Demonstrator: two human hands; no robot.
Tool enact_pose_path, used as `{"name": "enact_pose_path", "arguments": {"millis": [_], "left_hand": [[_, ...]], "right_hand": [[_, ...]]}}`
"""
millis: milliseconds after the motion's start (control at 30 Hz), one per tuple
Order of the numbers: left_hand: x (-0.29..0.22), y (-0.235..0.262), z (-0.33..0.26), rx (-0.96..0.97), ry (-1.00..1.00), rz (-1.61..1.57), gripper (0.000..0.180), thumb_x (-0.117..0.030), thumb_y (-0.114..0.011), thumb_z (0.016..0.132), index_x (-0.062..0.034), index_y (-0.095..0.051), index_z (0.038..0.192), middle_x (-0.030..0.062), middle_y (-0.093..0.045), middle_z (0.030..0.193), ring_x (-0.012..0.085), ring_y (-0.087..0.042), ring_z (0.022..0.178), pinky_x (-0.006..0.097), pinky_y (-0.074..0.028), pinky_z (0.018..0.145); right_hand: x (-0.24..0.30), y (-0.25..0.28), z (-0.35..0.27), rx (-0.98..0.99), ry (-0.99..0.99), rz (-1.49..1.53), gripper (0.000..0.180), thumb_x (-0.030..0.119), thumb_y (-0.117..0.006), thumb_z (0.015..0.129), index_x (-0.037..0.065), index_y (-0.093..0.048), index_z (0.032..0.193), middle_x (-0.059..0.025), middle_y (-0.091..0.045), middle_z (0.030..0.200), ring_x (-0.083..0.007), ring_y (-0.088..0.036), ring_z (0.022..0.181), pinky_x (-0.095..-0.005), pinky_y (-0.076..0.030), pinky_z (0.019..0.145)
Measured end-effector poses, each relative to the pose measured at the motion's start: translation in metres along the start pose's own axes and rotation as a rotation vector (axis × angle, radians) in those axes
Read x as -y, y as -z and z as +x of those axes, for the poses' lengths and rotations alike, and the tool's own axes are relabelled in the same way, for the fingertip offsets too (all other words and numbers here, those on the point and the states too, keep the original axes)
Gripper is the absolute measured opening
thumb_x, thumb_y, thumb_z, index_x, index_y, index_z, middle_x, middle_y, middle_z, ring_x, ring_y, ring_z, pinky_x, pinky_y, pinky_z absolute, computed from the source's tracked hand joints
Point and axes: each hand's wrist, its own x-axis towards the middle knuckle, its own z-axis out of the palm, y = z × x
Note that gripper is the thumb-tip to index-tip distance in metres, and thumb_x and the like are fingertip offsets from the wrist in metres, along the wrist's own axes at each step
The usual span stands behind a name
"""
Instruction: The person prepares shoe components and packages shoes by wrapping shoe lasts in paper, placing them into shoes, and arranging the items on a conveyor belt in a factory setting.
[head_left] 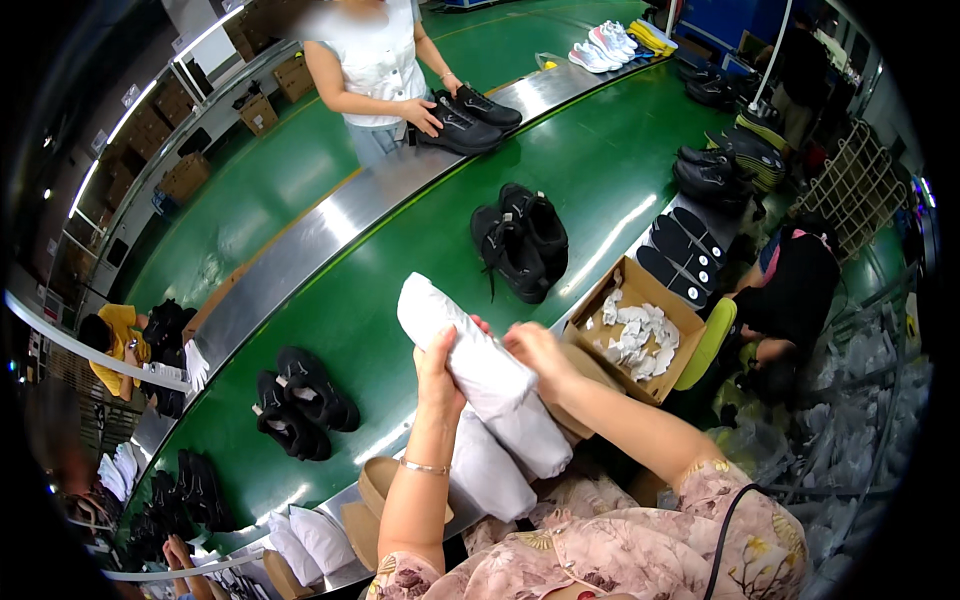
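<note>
We see the left hand (pixel 437 362) wrapped around a white paper-wrapped bundle (pixel 462 348), thumb on its near side, holding it up over the near edge of the green conveyor belt (pixel 400 260). Right hand (pixel 538 350) closed on the same bundle's right side, fingers curled on the wrap. Bundle tilted, top end far-left, lower end toward us. Two more white wrapped bundles (pixel 500 455) sit just below it, touching, against our lap.

Right of the hands: open cardboard box (pixel 640 330) with crumpled white paper. On the belt: a black shoe pair (pixel 520 240) far of the hands, another black pair (pixel 300 400) to the left. Far side: another person's hand (pixel 423 117) rests on a black shoe (pixel 460 130).
</note>
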Motion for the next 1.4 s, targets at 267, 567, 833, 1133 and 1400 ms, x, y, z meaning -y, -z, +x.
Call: {"name": "enact_pose_path", "arguments": {"millis": [267, 567, 833, 1133, 1400], "left_hand": [[0.098, -0.053, 0.112, -0.213, 0.035, 0.001, 0.033, -0.029, -0.067, 0.079, -0.0004, -0.056, 0.091, 0.0083, -0.06, 0.079, 0.0181, -0.059, 0.069, 0.032, -0.05, 0.065], [0.166, -0.053, 0.262, -0.183, -0.448, 1.151, 0.056, -0.022, -0.052, 0.09, 0.0087, -0.031, 0.132, 0.0281, -0.043, 0.13, 0.0358, -0.042, 0.123, 0.037, -0.033, 0.102], [0.159, -0.045, 0.356, 0.254, -0.32, 1.882, 0.027, -0.016, -0.06, 0.079, -0.0051, -0.06, 0.104, 0.0166, -0.063, 0.102, 0.0324, -0.059, 0.097, 0.042, -0.048, 0.082], [0.147, -0.042, 0.35, 0.077, -0.38, 1.799, 0.022, -0.025, -0.059, 0.08, -0.0105, -0.066, 0.095, 0.0166, -0.065, 0.082, 0.0344, -0.063, 0.079, 0.044, -0.049, 0.07], [0.162, -0.045, 0.354, 0.056, -0.327, 1.668, 0.023, -0.027, -0.058, 0.081, -0.0098, -0.065, 0.095, 0.0168, -0.065, 0.084, 0.0343, -0.063, 0.082, 0.043, -0.049, 0.072]], "right_hand": [[0.035, 0.059, 0.01, -0.302, 0.544, -0.59, 0.069, 0.027, -0.075, 0.071, -0.002, -0.033, 0.118, -0.025, -0.05, 0.111, -0.03, -0.053, 0.101, -0.0383, -0.045, 0.083], [0.091, 0.164, 0.121, -0.546, 0.522, -1.064, 0.059, 0.032, -0.068, 0.071, -0.005, -0.037, 0.103, -0.0296, -0.06, 0.08, -0.0458, -0.059, 0.076, -0.0486, -0.046, 0.069], [0.144, 0.139, 0.185, -0.329, 0.374, -1.434, 0.044, 0.023, -0.065, 0.074, -0.004, -0.039, 0.096, -0.026, -0.063, 0.08, -0.0409, -0.063, 0.078, -0.0475, -0.05, 0.071], [0.114, 0.141, 0.222, -0.367, 0.503, -1.572, 0.042, 0.021, -0.068, 0.072, 0.0, -0.039, 0.094, -0.0187, -0.062, 0.077, -0.0351, -0.065, 0.071, -0.0431, -0.053, 0.064], [0.066, 0.162, 0.287, -0.595, 0.754, -1.801, 0.032, 0.019, -0.064, 0.071, 0.002, -0.045, 0.09, -0.0156, -0.057, 0.081, -0.0313, -0.06, 0.078, -0.0425, -0.047, 0.072]]}}
